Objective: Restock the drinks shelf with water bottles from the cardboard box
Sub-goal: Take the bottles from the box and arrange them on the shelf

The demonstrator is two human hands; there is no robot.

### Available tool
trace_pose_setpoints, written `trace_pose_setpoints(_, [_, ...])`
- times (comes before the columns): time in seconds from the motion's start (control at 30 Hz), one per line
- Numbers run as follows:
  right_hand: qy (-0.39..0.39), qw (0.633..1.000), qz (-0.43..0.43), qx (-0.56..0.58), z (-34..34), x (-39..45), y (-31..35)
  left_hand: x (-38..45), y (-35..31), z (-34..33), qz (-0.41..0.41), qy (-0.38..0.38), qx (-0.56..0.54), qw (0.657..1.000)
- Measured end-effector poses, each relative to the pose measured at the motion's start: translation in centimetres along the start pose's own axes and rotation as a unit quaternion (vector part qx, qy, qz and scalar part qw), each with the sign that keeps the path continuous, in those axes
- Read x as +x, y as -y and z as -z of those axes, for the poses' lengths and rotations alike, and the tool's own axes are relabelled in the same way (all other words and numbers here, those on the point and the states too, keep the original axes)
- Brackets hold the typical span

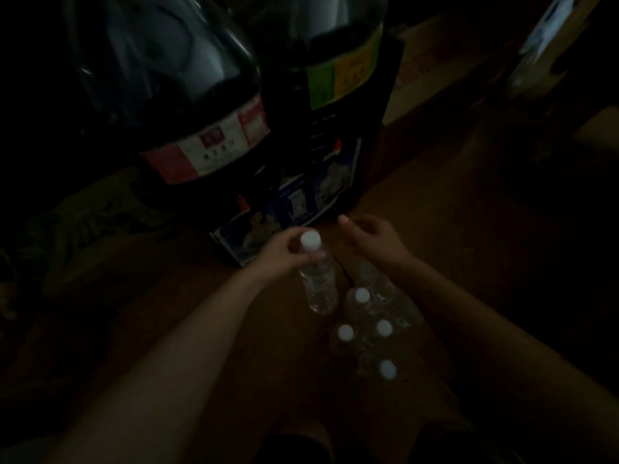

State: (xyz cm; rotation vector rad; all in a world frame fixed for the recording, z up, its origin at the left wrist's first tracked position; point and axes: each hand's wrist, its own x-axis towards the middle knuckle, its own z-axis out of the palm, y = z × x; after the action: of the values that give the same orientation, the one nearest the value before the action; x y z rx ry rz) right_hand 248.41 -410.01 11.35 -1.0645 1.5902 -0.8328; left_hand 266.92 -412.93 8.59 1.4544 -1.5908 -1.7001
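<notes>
The bottle [318, 279] looks full, so it is likely a bit heavy and smooth (maybe slippery). The neck under the cap is a good spot to hold. It is clear with a white cap, standing in the middle of the frame. The left hand [288, 252] grips its neck. The right hand [371, 239] hangs loosely curled and holds nothing. More bottles [361, 309] stand just below it on the brown surface [254, 306].

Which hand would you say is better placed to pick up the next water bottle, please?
Probably the right hand: it holds nothing and hovers just above the standing bottles. The left hand already grips a water bottle near its neck.
</notes>
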Motion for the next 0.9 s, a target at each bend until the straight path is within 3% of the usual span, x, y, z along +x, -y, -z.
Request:
trace_pose_setpoints(0.3, [0.09,0.995,0.029,0.003,3.0,-8.3,20.6,-10.8,-22.6,7.8,-0.037,-0.106,-0.048,0.993])
trace_pose_setpoints(0.6, [0.187,0.976,0.047,-0.105,5.5,-15.4,40.2,-21.6,-43.9,14.7,-0.062,-0.22,-0.053,0.972])
trace_pose_setpoints(0.9, [0.168,0.97,0.142,-0.101,1.1,-17.9,53.0,-28.0,-54.9,23.1,-0.095,-0.346,-0.004,0.933])
